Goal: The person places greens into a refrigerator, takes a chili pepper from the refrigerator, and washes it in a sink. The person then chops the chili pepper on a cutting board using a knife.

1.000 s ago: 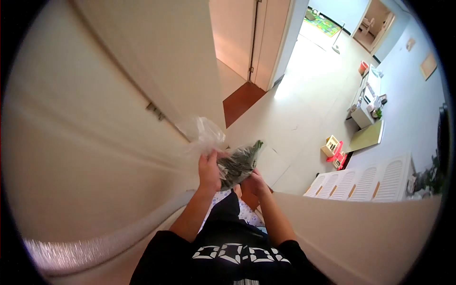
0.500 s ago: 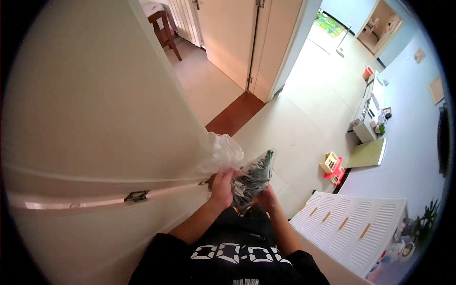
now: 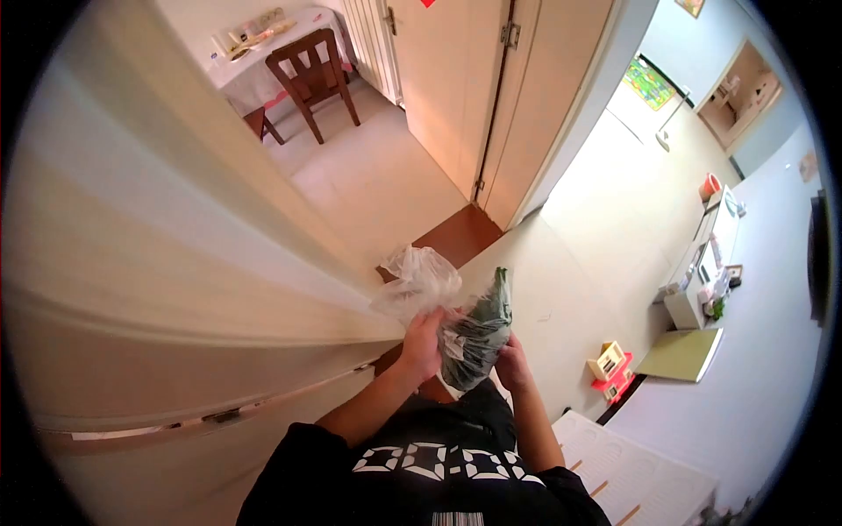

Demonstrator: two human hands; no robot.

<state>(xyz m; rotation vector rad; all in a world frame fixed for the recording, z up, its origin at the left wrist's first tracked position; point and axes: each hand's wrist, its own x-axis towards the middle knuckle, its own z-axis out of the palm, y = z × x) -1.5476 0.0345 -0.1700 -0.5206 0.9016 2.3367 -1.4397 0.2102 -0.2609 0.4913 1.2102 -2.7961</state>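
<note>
In front of my waist is a clear plastic bag of dark green contents (image 3: 475,346), which look leafy. My left hand (image 3: 423,344) grips the gathered plastic at its left side, and a crumpled whitish translucent bag (image 3: 419,279) puffs up just above these fingers. On the other side, my right hand (image 3: 512,359) holds the green-filled bag by its right edge, its fingertips partly hidden behind the plastic.
A cream door or wall surface (image 3: 175,289) fills the left. Ahead, a doorway with a reddish threshold (image 3: 460,232) opens onto a wooden chair (image 3: 313,77) and a covered table (image 3: 250,74). A toy house (image 3: 611,370) and white cabinet (image 3: 627,469) stand at right.
The view has moved forward and turned, so the doorway looks nearer and the chair and table show more. Both hands still hold the bags, with the green one hanging more upright.
</note>
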